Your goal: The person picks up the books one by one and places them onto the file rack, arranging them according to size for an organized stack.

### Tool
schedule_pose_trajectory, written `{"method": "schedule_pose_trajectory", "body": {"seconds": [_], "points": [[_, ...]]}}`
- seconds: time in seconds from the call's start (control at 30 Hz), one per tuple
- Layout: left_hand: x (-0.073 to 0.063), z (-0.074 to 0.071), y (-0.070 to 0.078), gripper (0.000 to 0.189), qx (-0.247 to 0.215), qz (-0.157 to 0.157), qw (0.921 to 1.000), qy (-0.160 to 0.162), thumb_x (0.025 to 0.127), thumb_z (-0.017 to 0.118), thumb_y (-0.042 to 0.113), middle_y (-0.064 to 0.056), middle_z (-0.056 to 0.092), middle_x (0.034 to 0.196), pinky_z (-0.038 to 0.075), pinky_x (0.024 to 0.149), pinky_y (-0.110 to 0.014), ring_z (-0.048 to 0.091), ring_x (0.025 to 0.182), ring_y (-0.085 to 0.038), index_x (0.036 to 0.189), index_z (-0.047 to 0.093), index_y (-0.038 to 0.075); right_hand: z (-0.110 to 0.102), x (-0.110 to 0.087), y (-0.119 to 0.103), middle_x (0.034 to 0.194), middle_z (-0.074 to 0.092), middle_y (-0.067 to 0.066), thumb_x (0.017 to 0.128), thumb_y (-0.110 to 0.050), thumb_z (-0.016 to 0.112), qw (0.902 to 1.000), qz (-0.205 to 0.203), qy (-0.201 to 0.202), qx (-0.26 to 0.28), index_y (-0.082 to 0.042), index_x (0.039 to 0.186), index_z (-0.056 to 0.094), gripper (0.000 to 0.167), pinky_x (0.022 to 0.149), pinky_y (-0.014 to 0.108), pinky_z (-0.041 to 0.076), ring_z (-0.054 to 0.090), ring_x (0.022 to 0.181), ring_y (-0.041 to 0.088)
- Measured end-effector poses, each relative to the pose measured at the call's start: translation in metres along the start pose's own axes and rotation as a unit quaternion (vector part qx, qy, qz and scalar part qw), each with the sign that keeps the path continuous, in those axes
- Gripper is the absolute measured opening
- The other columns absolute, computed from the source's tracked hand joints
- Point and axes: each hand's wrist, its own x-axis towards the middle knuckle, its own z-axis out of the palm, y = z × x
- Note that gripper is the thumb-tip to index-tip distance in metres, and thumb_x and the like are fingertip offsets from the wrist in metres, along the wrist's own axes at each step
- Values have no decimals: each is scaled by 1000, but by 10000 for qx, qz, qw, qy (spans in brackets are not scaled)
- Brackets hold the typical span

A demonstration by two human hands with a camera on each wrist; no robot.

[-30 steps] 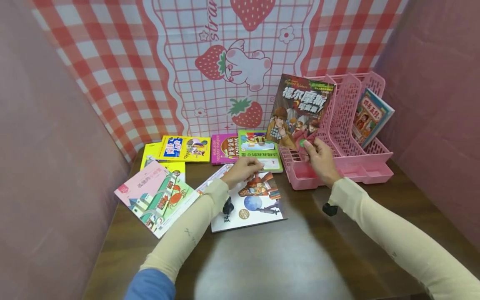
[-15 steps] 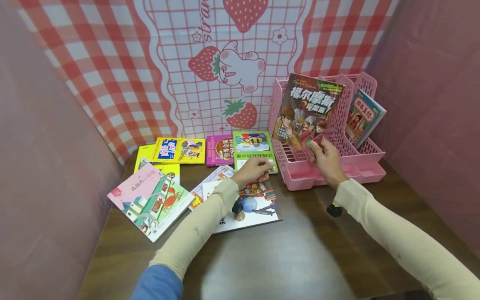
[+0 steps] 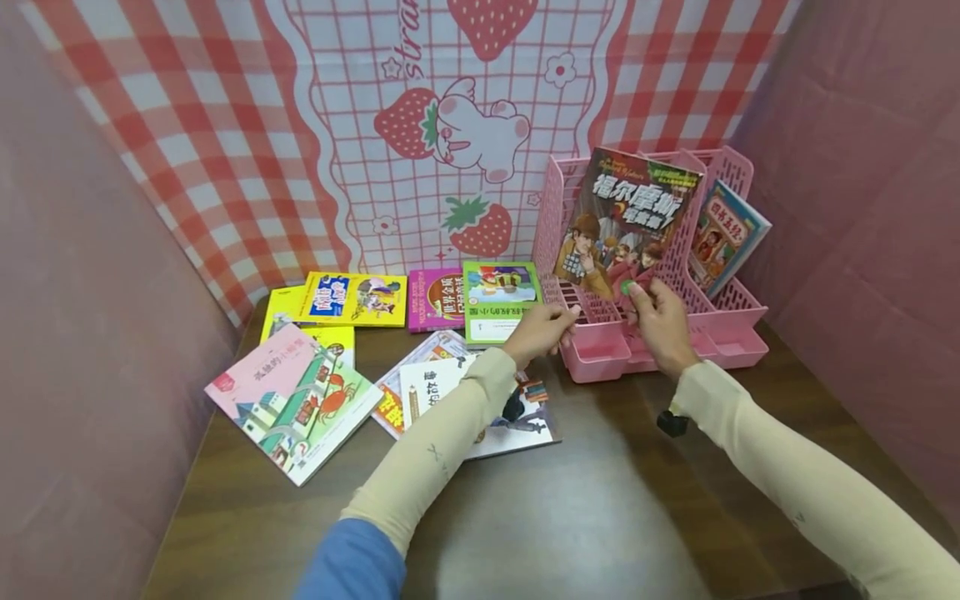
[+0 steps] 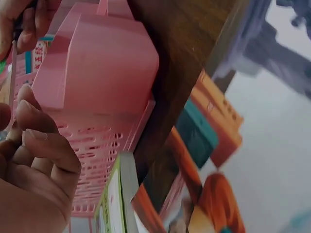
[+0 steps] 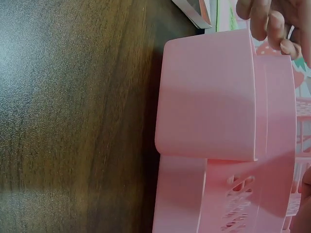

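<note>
My right hand (image 3: 663,329) pinches the lower right corner of a dark comic book (image 3: 626,221), its cover showing a detective in a brown hat. The book stands tilted in front of the left part of a pink rack (image 3: 682,342). Just left of the rack's front is my left hand (image 3: 538,333), fingers loosely curled, close below the book's lower edge. In the left wrist view its fingers (image 4: 48,145) come near the book's thin edge (image 4: 13,77); no firm hold shows. Beneath my left forearm lies a white book (image 3: 427,379), partly hidden.
A small blue book (image 3: 727,237) leans in the rack's right compartment. On the table (image 3: 600,500) lie a pink crab book (image 3: 292,400), yellow books (image 3: 360,300), a purple book (image 3: 435,300) and a green book (image 3: 498,300). A checked cloth hangs behind.
My left hand has moved right, off the white book toward the rack's left front. My right hand has carried the comic book slightly right, further in front of the rack.
</note>
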Motion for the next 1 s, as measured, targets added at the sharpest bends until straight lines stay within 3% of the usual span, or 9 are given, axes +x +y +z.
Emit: {"method": "schedule_pose_trajectory", "body": {"seconds": [0.27,0.4,0.6,0.8,1.0], "points": [[1,7,-10,43,-73,-436,9983,383,103,65,29,-2,59,57,32,39,-22,42,41,-10,66,57,10,6,-2,2,80,62,25,109,-32,53,9997,-10,-41,-230,4,107,58,37,47,23,43,56,61,21],[2,7,-11,43,-57,-442,9986,282,103,64,31,-1,60,58,32,38,-23,43,42,-10,66,56,11,5,0,3,79,61,28,109,-27,54,9994,-227,106,-259,6,105,59,34,48,22,43,57,61,21],[3,6,-6,42,-42,-447,9989,108,105,62,33,-2,61,59,32,37,-23,44,41,-10,70,58,9,-5,8,4,72,61,18,108,-29,56,9963,-443,433,-601,4,101,60,35,49,20,42,56,58,12],[3,10,-4,40,52,-539,9985,-10,106,59,35,-1,60,59,31,37,-23,44,40,-9,77,59,7,-21,12,10,70,60,17,109,-31,54,9929,-401,678,-894,1,92,55,36,48,22,39,56,58,13],[2,14,-3,41,23,-553,9984,-107,105,60,40,-2,61,60,33,38,-24,45,41,-9,78,59,9,-42,14,11,68,61,7,108,-38,51,9890,-202,900,-1157,-1,97,57,39,49,24,38,54,58,12]]}}
